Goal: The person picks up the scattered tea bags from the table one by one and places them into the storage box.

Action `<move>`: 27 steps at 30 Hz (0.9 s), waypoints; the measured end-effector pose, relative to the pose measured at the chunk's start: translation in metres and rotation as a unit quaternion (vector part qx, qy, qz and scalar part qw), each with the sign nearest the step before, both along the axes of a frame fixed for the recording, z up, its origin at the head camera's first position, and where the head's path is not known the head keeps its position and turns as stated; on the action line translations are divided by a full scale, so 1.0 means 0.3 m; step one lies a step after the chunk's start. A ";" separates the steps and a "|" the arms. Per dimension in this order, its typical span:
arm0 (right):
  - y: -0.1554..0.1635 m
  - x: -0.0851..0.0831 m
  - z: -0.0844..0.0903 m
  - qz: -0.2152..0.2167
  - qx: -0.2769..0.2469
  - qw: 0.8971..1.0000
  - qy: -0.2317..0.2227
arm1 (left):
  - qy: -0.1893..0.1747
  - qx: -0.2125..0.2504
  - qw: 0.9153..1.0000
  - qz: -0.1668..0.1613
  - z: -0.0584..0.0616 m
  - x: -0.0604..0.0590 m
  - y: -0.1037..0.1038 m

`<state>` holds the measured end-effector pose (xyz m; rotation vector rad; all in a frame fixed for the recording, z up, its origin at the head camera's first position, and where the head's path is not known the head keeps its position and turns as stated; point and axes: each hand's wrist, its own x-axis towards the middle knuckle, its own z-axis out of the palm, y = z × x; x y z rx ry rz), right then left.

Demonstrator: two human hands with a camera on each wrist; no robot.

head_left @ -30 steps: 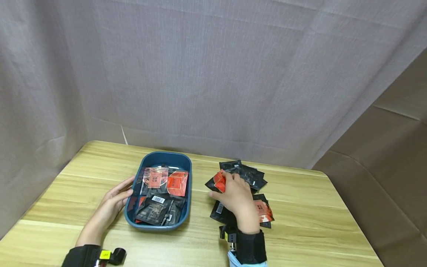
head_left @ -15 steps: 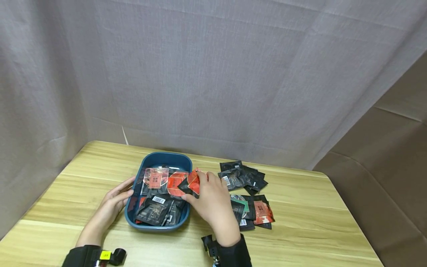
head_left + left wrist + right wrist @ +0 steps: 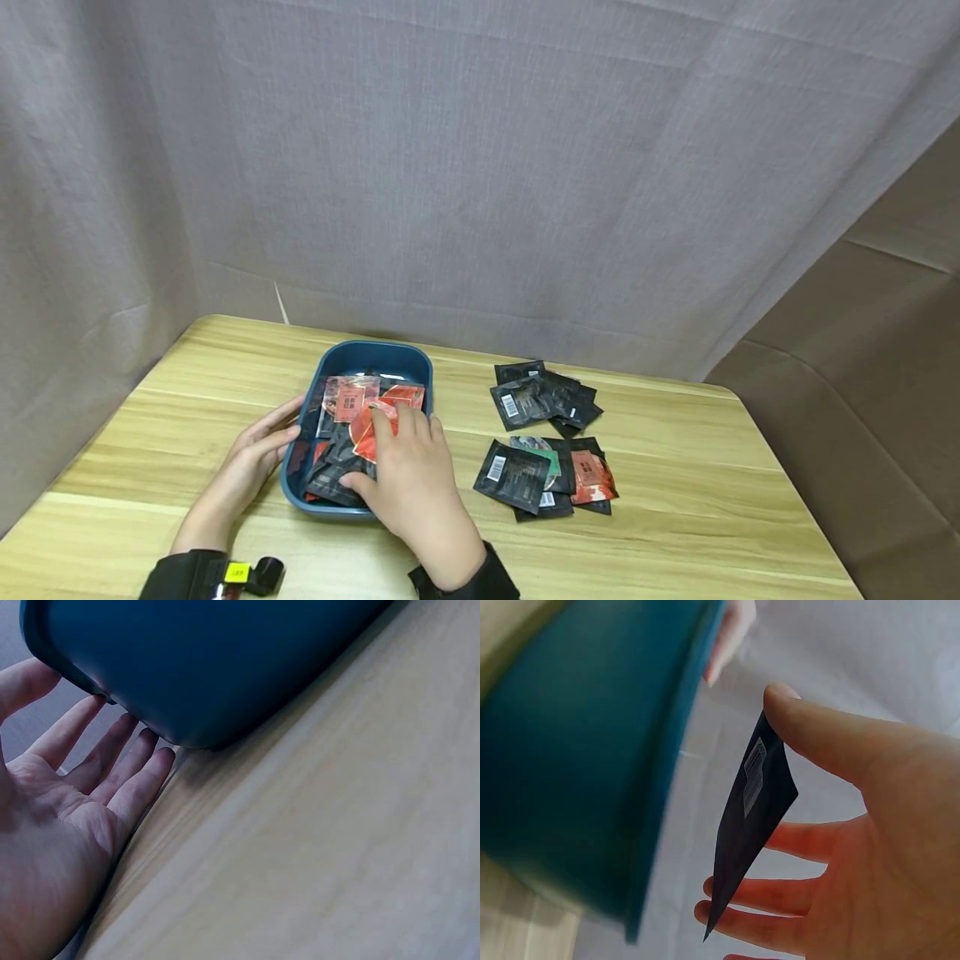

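A blue tray (image 3: 417,357) holding several red and black packets stands on the wooden table (image 3: 675,467). My left hand (image 3: 255,457) lies flat on the table, its straight fingers (image 3: 112,761) touching the tray's left wall (image 3: 225,667). My right hand (image 3: 411,477) hovers over the tray's near half and holds a red-and-black packet (image 3: 369,435). In the right wrist view this packet (image 3: 754,817) shows its black back and sits between my thumb and fingertips, beside the tray's wall (image 3: 585,772).
Two loose heaps of black, red and green packets lie on the table right of the tray, one farther back (image 3: 542,397) and one nearer (image 3: 546,477). A grey curtain (image 3: 480,167) hangs behind the table. The table's right edge borders brown cloth (image 3: 862,400).
My right hand lifted a red-and-black packet off the heaps on the right and carried it left, over the tray. My left hand stayed against the tray.
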<state>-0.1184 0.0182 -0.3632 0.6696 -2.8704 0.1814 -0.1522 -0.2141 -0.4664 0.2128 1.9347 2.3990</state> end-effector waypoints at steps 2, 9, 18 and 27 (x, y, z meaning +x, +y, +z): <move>-0.017 0.005 -0.009 0.006 0.007 1.000 -0.002 | 0.000 0.000 1.000 0.000 0.000 0.000 -0.001; -0.046 0.017 -0.027 0.017 0.018 1.000 0.002 | 0.004 0.007 1.000 0.002 0.000 -0.003 -0.002; -0.062 0.022 -0.036 0.015 0.026 1.000 0.009 | 0.000 0.010 1.000 0.004 -0.001 -0.004 -0.001; -0.062 0.022 -0.038 0.021 0.037 0.999 -0.007 | 0.009 0.010 1.000 -0.003 -0.003 -0.002 -0.001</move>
